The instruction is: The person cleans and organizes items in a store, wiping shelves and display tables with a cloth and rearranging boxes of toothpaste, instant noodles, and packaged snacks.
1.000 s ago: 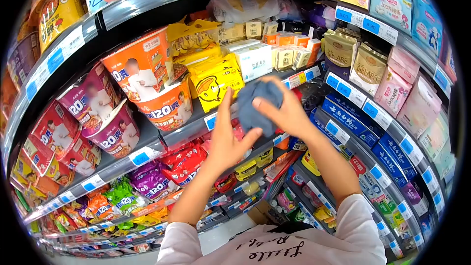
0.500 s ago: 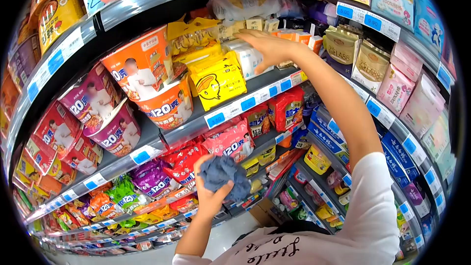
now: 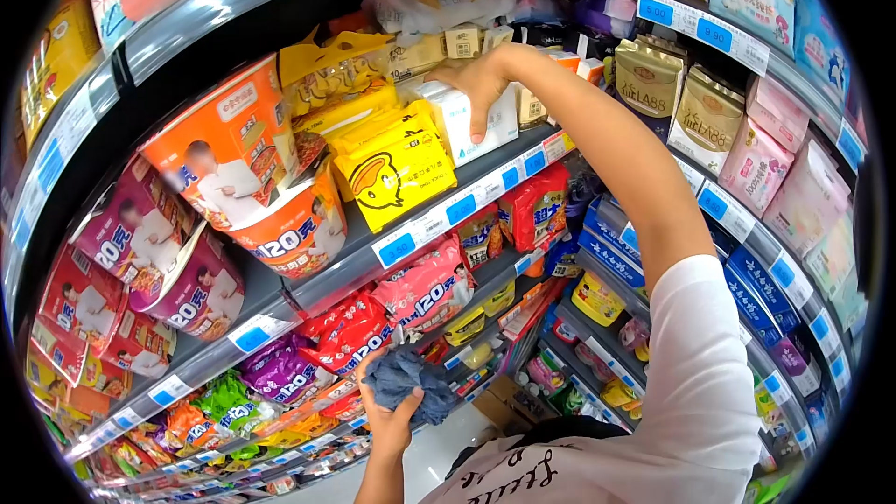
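My left hand is closed round a crumpled blue-grey cloth, held low in front of the bagged noodles. Up on the shelf, my right hand grips a white tissue pack, its thumb down the front face and its fingers over the top, partly hidden behind it. Touching distance to the left are yellow packs with a duck face. Small cream-coloured boxes sit behind the hand.
Orange noodle tubs stand on the left of the same shelf. Below hang bagged noodles in several colours. Gold packs and blue boxes line the right side. An upper shelf edge overhangs the reach.
My right hand has closed in on the white tissue pack, which now stands more upright with its front showing. My left hand and the cloth have dropped slightly. The view has shifted closer.
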Tool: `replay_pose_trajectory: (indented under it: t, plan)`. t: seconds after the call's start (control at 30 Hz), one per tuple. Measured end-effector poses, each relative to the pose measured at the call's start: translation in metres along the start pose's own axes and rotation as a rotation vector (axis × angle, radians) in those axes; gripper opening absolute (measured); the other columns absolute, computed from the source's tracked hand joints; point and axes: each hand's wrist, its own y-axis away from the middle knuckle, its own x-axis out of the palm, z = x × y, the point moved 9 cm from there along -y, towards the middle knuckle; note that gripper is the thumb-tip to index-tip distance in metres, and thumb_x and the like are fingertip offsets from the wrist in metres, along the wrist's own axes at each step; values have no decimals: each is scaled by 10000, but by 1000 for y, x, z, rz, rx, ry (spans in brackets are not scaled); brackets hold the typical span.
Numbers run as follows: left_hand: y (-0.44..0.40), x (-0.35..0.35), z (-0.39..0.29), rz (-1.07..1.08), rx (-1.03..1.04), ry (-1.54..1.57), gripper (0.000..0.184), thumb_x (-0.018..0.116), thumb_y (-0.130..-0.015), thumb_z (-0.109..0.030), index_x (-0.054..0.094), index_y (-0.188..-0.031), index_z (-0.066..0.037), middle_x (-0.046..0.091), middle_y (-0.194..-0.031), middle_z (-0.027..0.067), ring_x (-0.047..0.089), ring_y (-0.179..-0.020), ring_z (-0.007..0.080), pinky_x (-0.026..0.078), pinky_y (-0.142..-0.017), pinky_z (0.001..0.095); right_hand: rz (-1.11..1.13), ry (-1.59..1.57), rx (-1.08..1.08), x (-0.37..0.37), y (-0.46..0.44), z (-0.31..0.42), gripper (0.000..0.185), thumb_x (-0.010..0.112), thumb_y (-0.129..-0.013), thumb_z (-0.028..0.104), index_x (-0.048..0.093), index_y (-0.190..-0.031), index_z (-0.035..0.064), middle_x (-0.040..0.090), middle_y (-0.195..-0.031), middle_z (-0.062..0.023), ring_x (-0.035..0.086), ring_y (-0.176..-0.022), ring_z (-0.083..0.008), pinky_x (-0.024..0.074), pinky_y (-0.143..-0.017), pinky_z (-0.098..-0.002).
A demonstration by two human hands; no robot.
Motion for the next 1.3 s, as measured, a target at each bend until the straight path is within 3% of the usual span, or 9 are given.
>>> replay_pose_trajectory:
  t: [0.1, 0.2, 0.33, 0.37, 0.47, 0.57, 0.67, 0.97, 1.3]
  plan:
    - [-3, 0, 6, -27, -17, 28, 718, 686, -691, 34, 354, -1318, -77, 541, -1114, 101, 558, -1022, 204, 429, -937, 339, 20, -132, -83, 5, 9, 3, 1301, 912, -441, 356, 175, -1472, 65, 398, -1401, -226, 395, -1307, -344, 349, -1066, -376]
    - [-5, 11, 5, 4, -24, 51, 713, 687, -698, 33, 354, -1318, -81, 540, -1110, 99, 554, -1027, 203, 428, -937, 338, 8, -163, -148, 6, 15, 7, 1298, 909, -450, 357, 168, -1474, 62, 394, -1406, -230, 388, -1314, -340, 341, -1072, -377]
    - [-5, 20, 11, 23, -57, 50, 710, 695, -702, 30, 354, -1316, -82, 537, -1099, 90, 547, -1020, 197, 429, -932, 336, -229, 213, -85, -6, 29, 4, 1337, 877, -508, 470, 76, -1503, 75, 290, -1478, -249, 326, -1359, -337, 299, -1104, -381]
    - [-5, 23, 9, 39, -38, 39, 710, 696, -702, 30, 355, -1315, -82, 537, -1097, 88, 546, -1018, 196, 429, -931, 335, -275, 86, -147, -17, 52, 8, 1193, 814, -632, 494, 118, -1502, 67, 294, -1481, -244, 337, -1359, -322, 318, -1097, -388]
    - [-1, 24, 11, 37, -47, 42, 715, 702, -701, 30, 356, -1317, -79, 534, -1092, 86, 542, -1012, 193, 423, -932, 329, -485, -247, -139, -48, 93, -16, 850, 750, -752, 356, 343, -1437, 59, 454, -1389, -207, 482, -1250, -293, 407, -1027, -387]
    - [3, 20, 17, 25, -55, 38, 721, 708, -698, 27, 362, -1322, -80, 525, -1099, 86, 534, -1018, 192, 414, -935, 321, -605, -57, 49, -49, 109, -57, 539, 683, -800, 234, 542, -1294, 69, 595, -1244, -159, 604, -1086, -295, 471, -941, -362]
    - [7, 22, 17, 35, -54, 18, 725, 711, -695, 27, 369, -1325, -85, 512, -1116, 84, 525, -1030, 190, 404, -940, 315, -490, 69, 102, -15, 106, -71, 450, 661, -775, 145, 599, -1214, 67, 638, -1159, -137, 622, -1037, -289, 481, -922, -369]
    - [21, 22, 24, 6, -91, 7, 732, 708, -691, 35, 375, -1330, -92, 495, -1124, 74, 512, -1023, 185, 396, -926, 303, -645, -28, -15, 10, 82, -97, 320, 683, -730, 59, 630, -1040, 118, 628, -987, -69, 615, -956, -241, 478, -804, -378]
    - [30, 16, 29, -42, -107, -7, 717, 720, -695, 18, 386, -1321, -86, 492, -1129, 74, 501, -1037, 183, 394, -932, 304, -522, -25, -36, 4, 91, -88, 278, 650, -807, 80, 639, -1082, 124, 651, -1007, -85, 629, -927, -227, 498, -825, -353]
